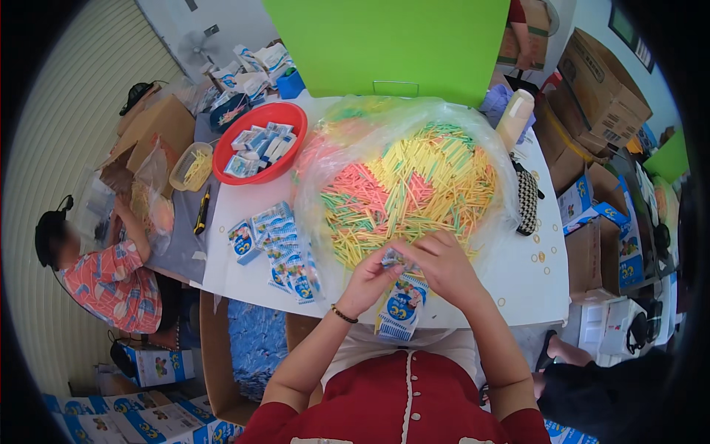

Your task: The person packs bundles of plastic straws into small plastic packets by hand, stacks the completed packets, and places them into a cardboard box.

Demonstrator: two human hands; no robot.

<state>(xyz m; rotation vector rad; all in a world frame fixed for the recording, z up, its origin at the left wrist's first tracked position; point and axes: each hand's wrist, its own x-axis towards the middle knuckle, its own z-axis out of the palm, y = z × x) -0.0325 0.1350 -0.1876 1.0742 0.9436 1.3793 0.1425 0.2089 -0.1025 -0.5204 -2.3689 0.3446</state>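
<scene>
My left hand (367, 283) and my right hand (441, 266) meet at the near edge of a heap of thin pink, yellow and green sticks (414, 189). The fingers of both are bent closed around a small, shiny greyish piece (394, 258). What it is cannot be made out, since the fingers cover part of it. Just below, a blue-and-white printed packet (403, 305) lies by the table's front edge, partly under my right hand. The sticks lie in a large, wide-open clear plastic bag (497, 152).
Left of the bag lie several blue-and-white packets (277, 244). Farther left are a red basin (301, 122) of small packs, a yellow-handled cutter (202, 211) and a plastic tub (179, 172). Rubber bands dot the right side of the white table (521, 285). A co-worker (111, 277) sits at left.
</scene>
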